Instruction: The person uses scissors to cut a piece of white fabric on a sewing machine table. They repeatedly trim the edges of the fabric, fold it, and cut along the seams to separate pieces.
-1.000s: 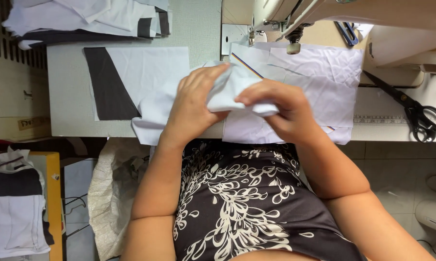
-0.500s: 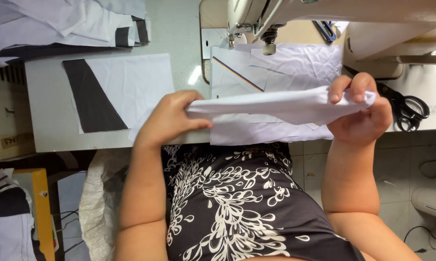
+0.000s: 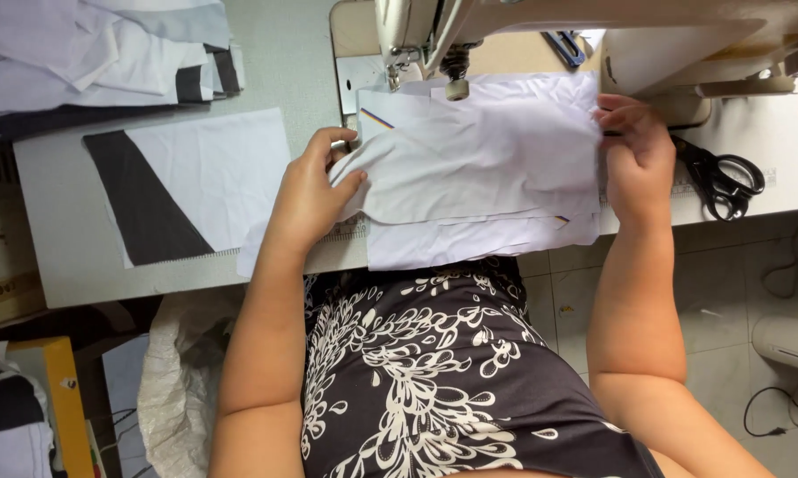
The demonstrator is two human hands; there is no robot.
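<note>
A white fabric piece point(image 3: 483, 159) lies spread flat on the sewing table, over other white pieces whose lower edges hang past the table's front edge. My left hand point(image 3: 313, 190) pinches its left edge. My right hand point(image 3: 636, 155) grips its right edge. The fabric's top edge reaches under the presser foot point(image 3: 455, 84) of the cream sewing machine point(image 3: 540, 26). A short coloured stripe shows near the fabric's upper left corner.
Black scissors point(image 3: 722, 181) lie right of my right hand. A white and black fabric panel point(image 3: 187, 190) rests flat to the left, with a pile of similar pieces point(image 3: 98, 53) behind it. A white sack point(image 3: 182, 372) sits under the table.
The fabric was bunched between both hands, then pulled out in the air. It now lies flat on the table under the machine's foot, and my hands have moved apart to its edges.
</note>
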